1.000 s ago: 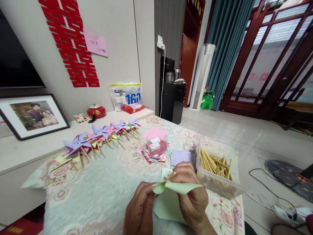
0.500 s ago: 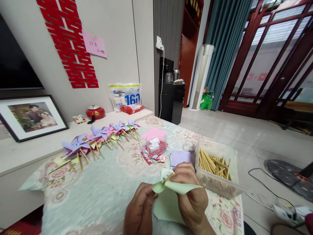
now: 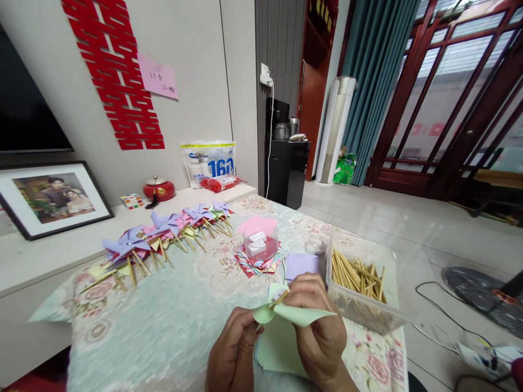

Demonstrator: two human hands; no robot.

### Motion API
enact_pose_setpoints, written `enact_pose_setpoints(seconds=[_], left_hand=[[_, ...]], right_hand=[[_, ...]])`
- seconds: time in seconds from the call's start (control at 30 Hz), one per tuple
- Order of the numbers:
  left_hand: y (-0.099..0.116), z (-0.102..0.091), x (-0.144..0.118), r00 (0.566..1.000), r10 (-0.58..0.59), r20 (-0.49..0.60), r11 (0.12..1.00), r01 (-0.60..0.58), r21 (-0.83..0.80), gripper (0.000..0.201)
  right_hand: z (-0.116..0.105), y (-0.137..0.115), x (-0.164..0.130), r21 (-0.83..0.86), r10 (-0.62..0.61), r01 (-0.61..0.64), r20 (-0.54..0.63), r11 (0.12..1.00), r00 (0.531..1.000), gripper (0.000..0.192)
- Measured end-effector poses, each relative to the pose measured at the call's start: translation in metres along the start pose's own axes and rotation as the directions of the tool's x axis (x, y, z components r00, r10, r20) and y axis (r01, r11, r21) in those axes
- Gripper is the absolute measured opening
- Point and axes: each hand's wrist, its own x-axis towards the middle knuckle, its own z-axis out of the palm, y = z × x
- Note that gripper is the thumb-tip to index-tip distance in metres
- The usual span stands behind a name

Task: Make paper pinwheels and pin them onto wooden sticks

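1. head view: both hands were low in the frame, close together over the near edge of the flowered tablecloth (image 3: 171, 321).
2. the right hand (image 3: 318, 326) was curled shut, pinching a folded light green paper (image 3: 294, 314) together with a thin wooden stick (image 3: 281, 296) — the stick's tip poked out just above its fingers.
3. the left hand (image 3: 232, 354) was closed on the left corner of the same green paper, fingers pressed to its edge.
4. beneath the hands lay a stack of green sheets (image 3: 273, 348), touching the cloth.
5. just right of the right hand stood a clear plastic tub of sticks (image 3: 359, 277).
6. just beyond the hands lay a lilac sheet (image 3: 301, 265), then a small clear box on coloured squares (image 3: 261, 245).
7. well to the left and farther off — a row of finished pinwheels (image 3: 163, 234).
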Motion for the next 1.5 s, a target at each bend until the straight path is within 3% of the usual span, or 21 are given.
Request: enact_pose_setpoints(seconds=[1.07,1.2,1.27,1.37,1.43,1.5], left_hand=[[0.002,0.0,0.001,1.0,-0.002,-0.006,1.0,0.002,-0.002,0.024],[0.003,-0.004,0.004,0.998,0.041,0.045,0.999,-0.042,0.004,0.024],[0.002,-0.006,0.006,0.999,0.006,0.053,1.0,-0.007,0.016,0.024],[-0.002,-0.007,0.008,0.989,-0.15,0.002,0.989,0.15,-0.014,0.029],[-0.005,-0.007,0.009,0.967,-0.256,-0.017,0.965,0.254,-0.066,0.036],[-0.006,-0.006,0.01,0.942,-0.334,-0.019,0.936,0.329,-0.128,0.039]], right_hand=[[0.0,-0.002,0.001,0.026,0.021,-0.021,-0.007,0.999,1.0,0.031],[-0.001,-0.002,-0.001,0.075,0.028,-0.028,0.0,0.997,1.0,0.032],[-0.002,0.002,-0.004,0.149,0.083,-0.084,0.01,0.985,0.996,0.028],[-0.004,0.012,-0.008,0.349,0.261,-0.269,0.07,0.898,0.963,0.015],[-0.003,0.02,-0.01,0.51,0.371,-0.406,0.174,0.758,0.912,0.004],[0.0,0.025,-0.01,0.627,0.446,-0.516,0.283,0.584,0.849,0.013]])
